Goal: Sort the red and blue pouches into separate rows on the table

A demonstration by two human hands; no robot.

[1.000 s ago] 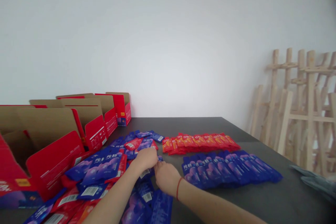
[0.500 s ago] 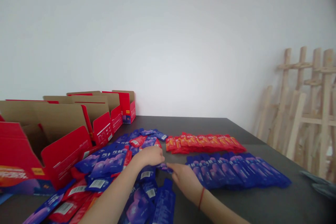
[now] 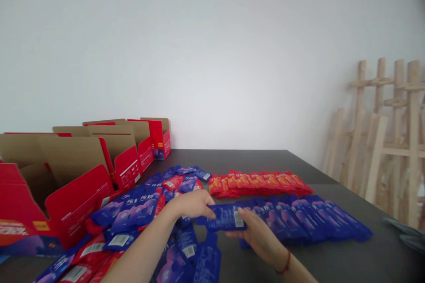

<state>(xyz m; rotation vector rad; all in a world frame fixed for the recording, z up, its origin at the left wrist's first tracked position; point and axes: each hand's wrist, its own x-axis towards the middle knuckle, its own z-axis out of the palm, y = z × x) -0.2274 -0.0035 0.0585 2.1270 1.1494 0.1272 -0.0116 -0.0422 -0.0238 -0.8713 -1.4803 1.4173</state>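
Note:
A blue pouch (image 3: 226,217) with a spout and a white barcode label is stretched between my two hands, its back side up. My left hand (image 3: 194,204) is closed on its left, spout end. The right end with the barcode sits between the thumb and fingers of my right hand (image 3: 255,232). Just right of it lies an overlapping row of blue pouches (image 3: 292,217), fronts up. Behind that runs a row of red pouches (image 3: 259,181). Under and around my left forearm is a loose heap of mixed blue and red pouches (image 3: 134,208).
Open red cardboard boxes (image 3: 79,190) line the left side of the dark table (image 3: 229,157). Wooden easels (image 3: 378,141) lean on the wall at the right. A grey, partly cut-off object (image 3: 407,234) lies at the table's right edge.
The blue pouch has come up from the heap and turned so its barcode side shows. My right hand has shifted right and now grips the pouch's other end.

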